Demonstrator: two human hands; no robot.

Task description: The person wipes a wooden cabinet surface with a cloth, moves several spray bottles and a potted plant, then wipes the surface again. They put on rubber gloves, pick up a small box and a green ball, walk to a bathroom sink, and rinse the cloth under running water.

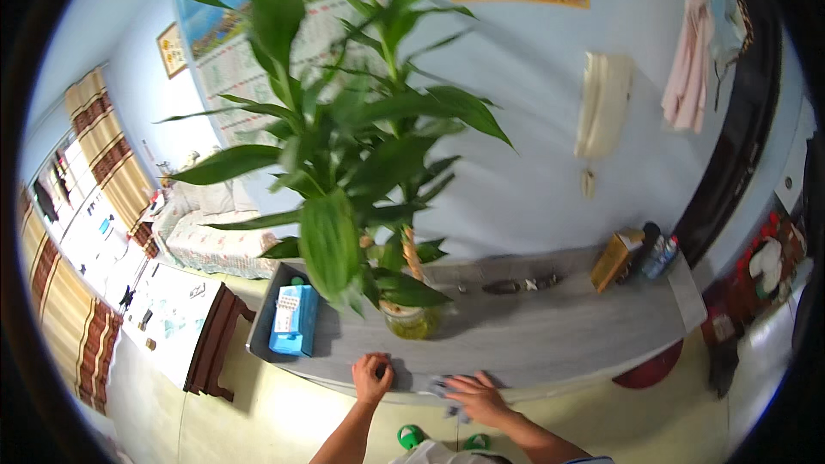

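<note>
My right hand [475, 398] presses a grey cloth [445, 388] onto the front edge of a grey wooden cabinet top [535, 335]; part of the cloth hangs over the edge. My left hand [372, 379] rests at the same edge further left, its fingers curled; whether it holds something small and dark or only shows shadow between the fingers, I cannot tell. Behind both hands stands a glass vase [411, 323] with greenish contents, holding a tall leafy plant [329, 238]. Blue boxes [295, 321] sit at the cabinet top's left end.
A yellow-brown box [615, 261] and bottles [660, 258] stand at the right rear. Small dark items [503, 287] lie near the wall. A white-topped wooden table [174, 322] is at the left, and a dark red round object [650, 366] shows below the right front edge.
</note>
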